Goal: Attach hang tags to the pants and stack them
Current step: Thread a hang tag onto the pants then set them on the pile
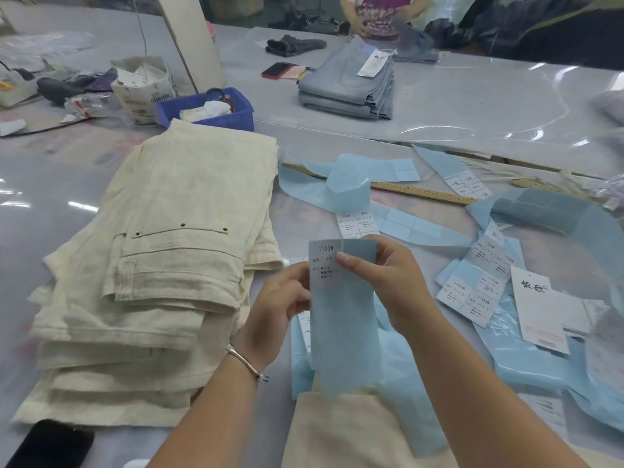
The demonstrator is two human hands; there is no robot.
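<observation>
Progress: several cream pants (162, 265) stacked toward left edge of table (472, 106). Sticker strip (342, 309) raised over near edge, pinched by left hand (280, 305) at its left side and right hand (388, 285) at top (label 1103# still on backing). Hang tag (540, 312) lying near right edge, not yet attached.

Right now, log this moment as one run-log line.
hands: left hand and right hand pinch blue label strip | label: 1103# at top | cream pants stack: left | hang tag: right
</observation>
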